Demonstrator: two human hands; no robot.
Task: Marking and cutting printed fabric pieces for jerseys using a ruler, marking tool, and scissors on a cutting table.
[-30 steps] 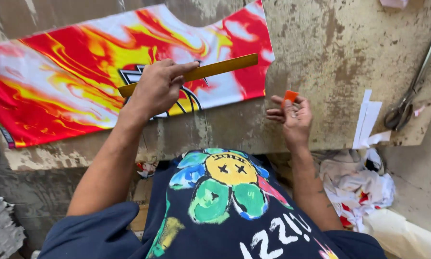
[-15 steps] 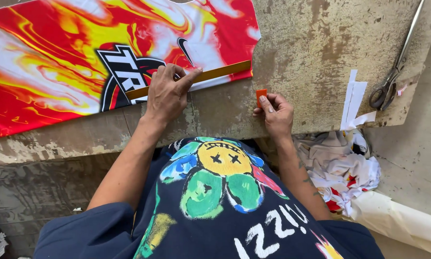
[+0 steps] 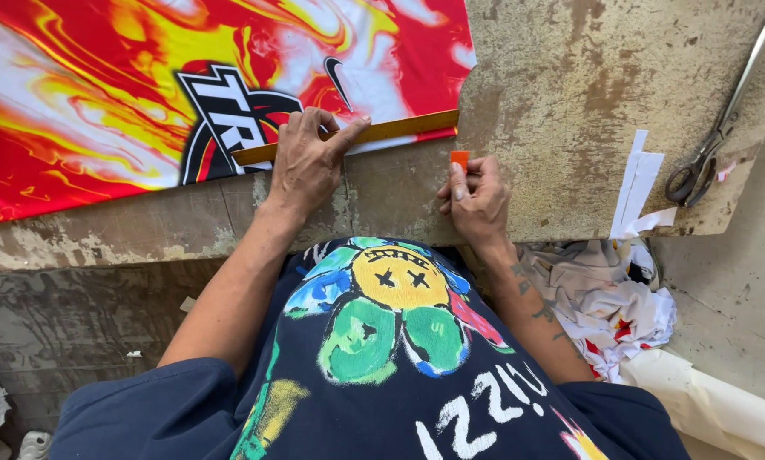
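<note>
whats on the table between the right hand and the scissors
In the head view, white paper strips lie on the worn table between the right hand, which holds an orange chalk piece, and the scissors; the rest is bare.
</note>
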